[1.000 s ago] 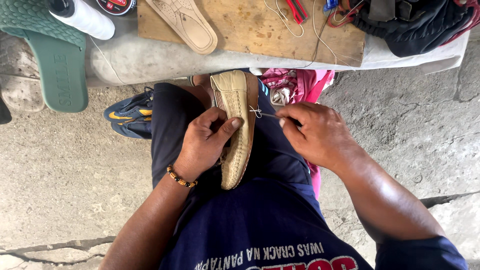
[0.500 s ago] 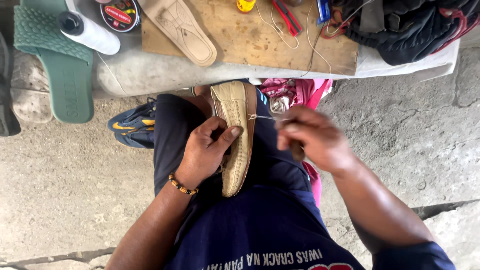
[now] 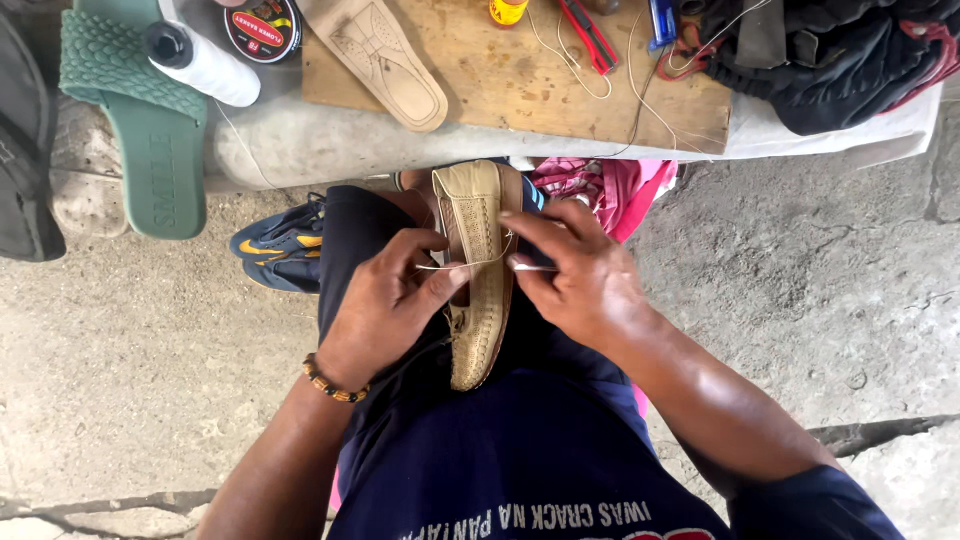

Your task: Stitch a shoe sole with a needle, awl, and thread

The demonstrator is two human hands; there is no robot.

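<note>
Spanning the top, a wooden bench (image 3: 520, 85) carries a cut-out sole (image 3: 385, 60). Below it, a beige woven shoe (image 3: 480, 275) lies on the lap. The left hand (image 3: 385, 305) has its fingers closed around the shoe; the right hand (image 3: 580, 270) pinches a thin thread (image 3: 470, 264) crossing it.

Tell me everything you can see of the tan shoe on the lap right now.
The tan shoe looks like woven leather, a slip-on with a stitched edge. It lies lengthwise on the person's lap, toe pointing away toward the bench. The left hand grips its side, thumb on the upper; the right hand pinches a pale thread drawn across it.
</note>
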